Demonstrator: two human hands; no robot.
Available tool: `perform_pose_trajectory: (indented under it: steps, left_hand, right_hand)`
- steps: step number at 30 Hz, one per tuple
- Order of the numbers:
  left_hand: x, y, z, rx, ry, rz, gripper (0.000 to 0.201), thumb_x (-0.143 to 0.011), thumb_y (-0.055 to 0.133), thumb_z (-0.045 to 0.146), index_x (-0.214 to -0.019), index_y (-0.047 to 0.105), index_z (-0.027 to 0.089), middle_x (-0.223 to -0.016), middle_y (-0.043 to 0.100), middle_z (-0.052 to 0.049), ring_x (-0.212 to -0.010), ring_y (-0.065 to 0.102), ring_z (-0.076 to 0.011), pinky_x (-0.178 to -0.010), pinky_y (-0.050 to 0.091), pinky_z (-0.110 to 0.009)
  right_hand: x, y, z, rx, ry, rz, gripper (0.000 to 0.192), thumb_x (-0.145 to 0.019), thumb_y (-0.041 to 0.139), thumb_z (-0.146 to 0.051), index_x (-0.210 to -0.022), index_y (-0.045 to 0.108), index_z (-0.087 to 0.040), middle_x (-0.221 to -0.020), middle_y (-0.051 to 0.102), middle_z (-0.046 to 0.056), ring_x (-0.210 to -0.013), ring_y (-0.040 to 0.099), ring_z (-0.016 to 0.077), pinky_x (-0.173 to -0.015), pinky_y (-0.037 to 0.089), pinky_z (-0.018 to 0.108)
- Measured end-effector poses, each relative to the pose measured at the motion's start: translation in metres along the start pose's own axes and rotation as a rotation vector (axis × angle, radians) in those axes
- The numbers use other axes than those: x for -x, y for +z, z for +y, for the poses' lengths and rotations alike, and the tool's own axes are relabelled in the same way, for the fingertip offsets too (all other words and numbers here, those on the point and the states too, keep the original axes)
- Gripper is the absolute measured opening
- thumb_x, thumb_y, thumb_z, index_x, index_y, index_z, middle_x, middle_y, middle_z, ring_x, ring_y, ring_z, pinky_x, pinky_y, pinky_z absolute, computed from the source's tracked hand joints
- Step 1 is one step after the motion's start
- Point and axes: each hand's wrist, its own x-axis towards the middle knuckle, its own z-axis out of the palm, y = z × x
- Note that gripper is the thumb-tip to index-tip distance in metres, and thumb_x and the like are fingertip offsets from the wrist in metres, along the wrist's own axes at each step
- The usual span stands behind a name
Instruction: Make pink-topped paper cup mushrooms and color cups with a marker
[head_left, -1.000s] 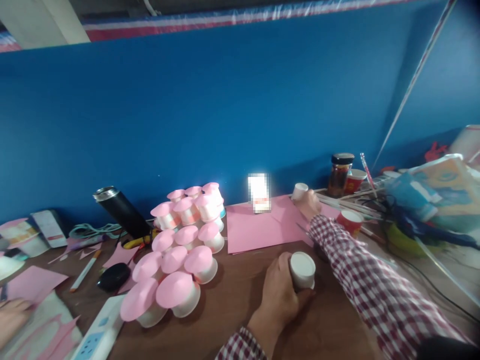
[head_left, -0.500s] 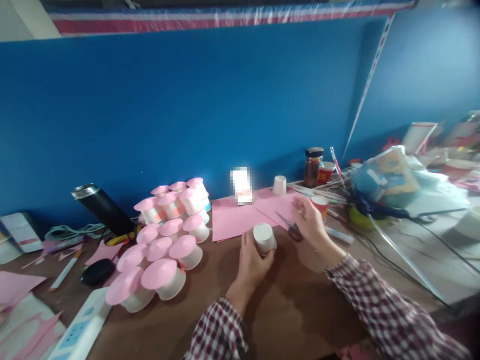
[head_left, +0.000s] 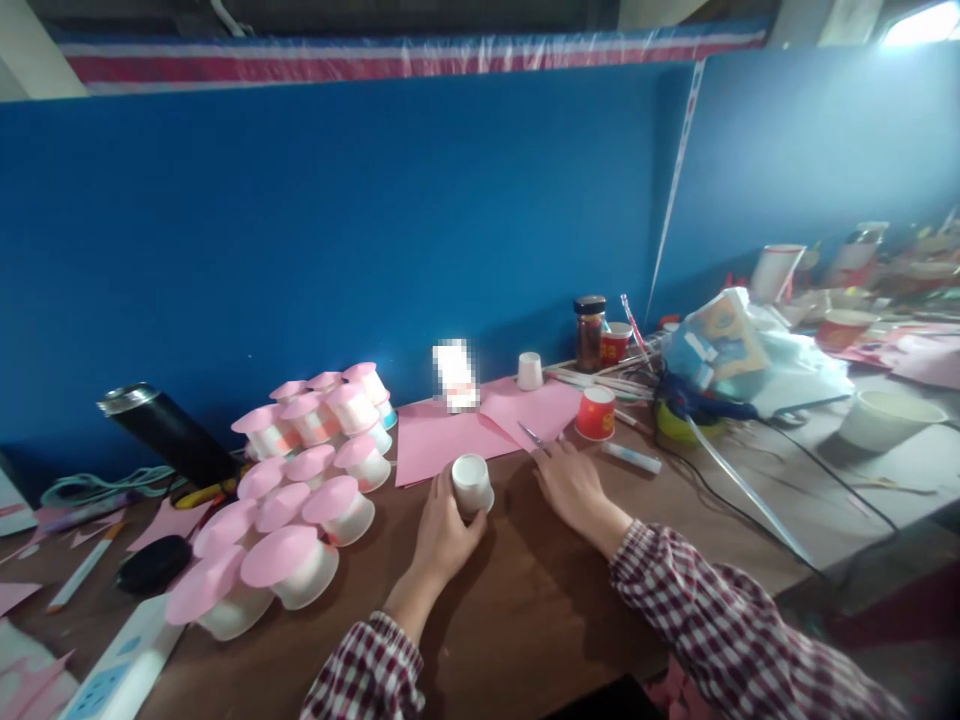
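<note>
My left hand (head_left: 444,525) is wrapped round a small white paper cup (head_left: 471,483), just above the brown tabletop. The cup has its narrow base up, and its wider rim shows below. To its right, my right hand (head_left: 571,482) lies over the handles of a pair of scissors (head_left: 529,434), fingers curled down on them. Only the blades stick out, pointing away over the edge of the pink paper sheets (head_left: 450,445); the handles are hidden. Several white cups topped with pink paper cones (head_left: 291,555) stand in rows left of my left hand.
Another white cup (head_left: 529,371) stands upside down behind the paper. A red cup (head_left: 596,414) and a white marker (head_left: 631,458) lie right of my right hand. A black flask (head_left: 169,435) and a power strip (head_left: 124,665) are at left, a plastic bag (head_left: 772,350) and cables at right.
My right hand has come down from above the paper onto the scissors' handles. My left hand still holds the cup. The view has shifted to the right.
</note>
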Motion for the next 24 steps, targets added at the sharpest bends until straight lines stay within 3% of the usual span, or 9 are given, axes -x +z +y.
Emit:
perform_pose_trajectory:
  steps: [4,9,12,15,19,24]
  left_hand:
    - [-0.001,0.001,-0.001,-0.015,-0.042,-0.045,0.064,-0.068,0.06,0.023,-0.126,0.035,0.012,-0.116,0.049,-0.014,-0.112,0.048,-0.0292,-0.096,0.041,-0.045]
    - [0.001,-0.002,0.002,-0.009,-0.068,-0.058,0.065,-0.07,0.061,0.028,-0.127,0.036,0.014,-0.118,0.05,-0.014,-0.112,0.049,-0.029,-0.095,0.041,-0.045]
    - [0.002,-0.004,0.005,-0.007,-0.07,-0.063,0.063,-0.07,0.063,0.034,-0.125,0.039,0.015,-0.118,0.052,-0.014,-0.112,0.05,-0.0295,-0.093,0.042,-0.046]
    - [0.002,-0.004,0.005,-0.002,-0.044,-0.046,0.061,-0.07,0.065,0.037,-0.123,0.043,0.016,-0.117,0.053,-0.014,-0.111,0.051,-0.0296,-0.092,0.043,-0.046]
    - [0.002,-0.003,0.004,0.0,-0.041,-0.044,0.061,-0.069,0.067,0.038,-0.121,0.045,0.015,-0.117,0.056,-0.014,-0.111,0.052,-0.0292,-0.093,0.043,-0.045]
    - [0.004,-0.003,0.005,0.01,-0.024,-0.037,0.06,-0.069,0.067,0.035,-0.122,0.045,0.015,-0.118,0.057,-0.014,-0.111,0.052,-0.0294,-0.093,0.043,-0.046]
  right_hand:
    - [0.001,-0.001,0.002,0.008,0.027,-0.003,0.023,-0.086,0.043,-0.015,-0.1,0.061,-0.017,-0.104,0.061,0.013,-0.096,0.054,0.0257,-0.075,0.041,0.032]
    - [-0.005,-0.002,0.022,-0.013,0.102,0.01,0.023,-0.092,0.038,-0.027,-0.096,0.059,-0.019,-0.092,0.065,0.009,-0.082,0.06,0.0211,-0.067,0.039,0.028]
    - [-0.013,0.0,0.038,-0.02,0.19,0.033,0.027,-0.094,0.034,-0.028,-0.101,0.056,-0.016,-0.095,0.065,0.01,-0.082,0.062,0.022,-0.064,0.039,0.028]
    - [-0.019,0.004,0.049,-0.035,0.222,0.024,0.023,-0.091,0.043,-0.03,-0.102,0.056,-0.014,-0.096,0.066,0.011,-0.084,0.062,0.0223,-0.065,0.039,0.027]
    - [-0.027,0.01,0.051,-0.05,0.219,0.003,0.024,-0.086,0.052,-0.033,-0.099,0.059,-0.015,-0.097,0.067,0.01,-0.087,0.063,0.022,-0.067,0.04,0.026]
    - [-0.032,0.016,0.052,-0.041,0.268,-0.022,0.024,-0.09,0.044,-0.027,-0.092,0.063,-0.013,-0.091,0.068,0.014,-0.084,0.065,0.0231,-0.067,0.042,0.027]
